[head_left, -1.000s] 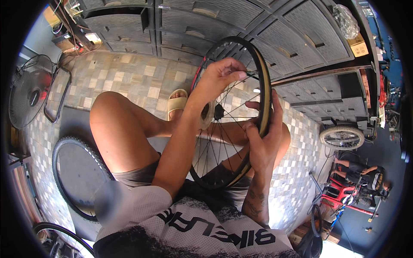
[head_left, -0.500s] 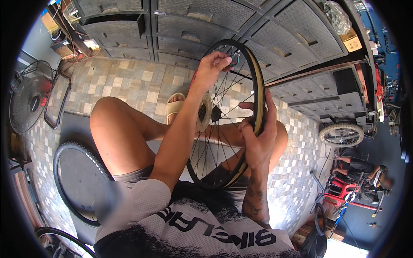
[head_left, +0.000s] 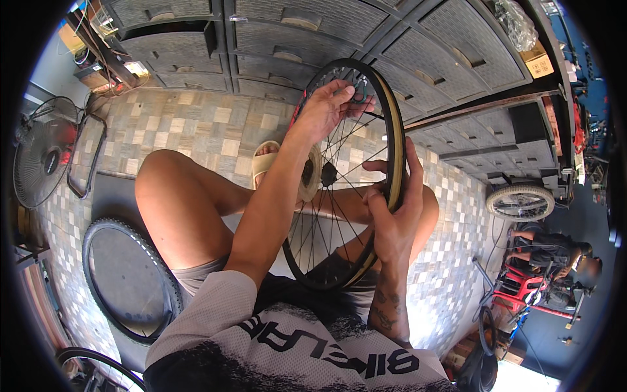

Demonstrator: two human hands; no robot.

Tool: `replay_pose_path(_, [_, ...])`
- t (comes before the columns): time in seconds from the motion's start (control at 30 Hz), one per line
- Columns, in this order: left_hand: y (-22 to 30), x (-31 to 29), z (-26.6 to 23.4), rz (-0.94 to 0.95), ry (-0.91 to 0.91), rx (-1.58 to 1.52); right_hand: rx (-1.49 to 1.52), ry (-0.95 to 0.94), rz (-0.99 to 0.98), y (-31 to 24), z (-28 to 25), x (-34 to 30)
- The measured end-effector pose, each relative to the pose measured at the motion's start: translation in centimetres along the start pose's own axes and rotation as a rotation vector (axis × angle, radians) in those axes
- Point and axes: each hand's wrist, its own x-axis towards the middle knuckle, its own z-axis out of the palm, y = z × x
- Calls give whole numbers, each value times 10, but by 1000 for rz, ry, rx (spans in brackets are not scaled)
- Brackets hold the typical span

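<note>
- The left hand point(head_left: 324, 108) is reaching to the top of the bicycle wheel point(head_left: 346, 176), its grip pinched around a small teal tool point(head_left: 358, 91) pressed against the spokes just inside the rim.
- The right hand point(head_left: 392, 209) is clamping the wheel's right side, its grip wrapped over the tan-lined rim with the thumb on the inner face and the fingers curling behind.
- The bicycle wheel is standing upright between the person's knees, its lower edge resting near the lap, its hub point(head_left: 328, 174) level with the left forearm.
- A foot in a pale sandal point(head_left: 266, 160) is showing behind the spokes, planted on the tiled floor point(head_left: 189, 127).
- A loose black tyre point(head_left: 127, 281) is lying flat on a dark mat at the floor's left side, just beside the person's left thigh.
- A fan point(head_left: 42, 160) is standing near the floor's left edge.
- Grey drawer cabinets point(head_left: 294, 32) are lining the floor's far edge; what the drawers hold cannot be seen.
- A small wheel with a pale tyre point(head_left: 520, 201) is leaning at the right edge, well apart from the hands.
</note>
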Motion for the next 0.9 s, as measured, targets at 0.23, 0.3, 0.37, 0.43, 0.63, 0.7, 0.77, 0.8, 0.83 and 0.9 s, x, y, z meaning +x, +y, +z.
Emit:
replay_pose_path(0.23, [1,5,0,-45,-9,-141,-10,-11,-4,2,-1,0])
replay_pose_path(0.3, [-1,8,-1,-52,-5,-145,-4,-7,6,3,-2,-1])
replay_pose_path(0.37, [-2,10,0,-67,21,-117,11,0,9,3,-2,0])
replay_pose_path(0.43, [-4,8,3,-3,-12,-102,-17,-5,-2,3,-2,0])
replay_pose_path(0.63, [-3,5,7,48,-5,163,46,13,77,-2,-3,-4])
replay_pose_path(0.7, [2,7,3,-43,-61,141,40,22,91,-3,-4,-4])
replay_pose_path(0.77, [7,11,-1,-105,-140,68,16,15,47,-2,-5,-3])
replay_pose_path(0.8, [7,13,-2,-87,-146,65,-9,13,34,-1,-5,-2])
replay_pose_path(0.83, [6,14,-2,-72,-149,60,-13,7,29,0,-5,-2])
replay_pose_path(0.9, [2,14,0,-33,-118,19,-13,3,32,1,-4,-2])
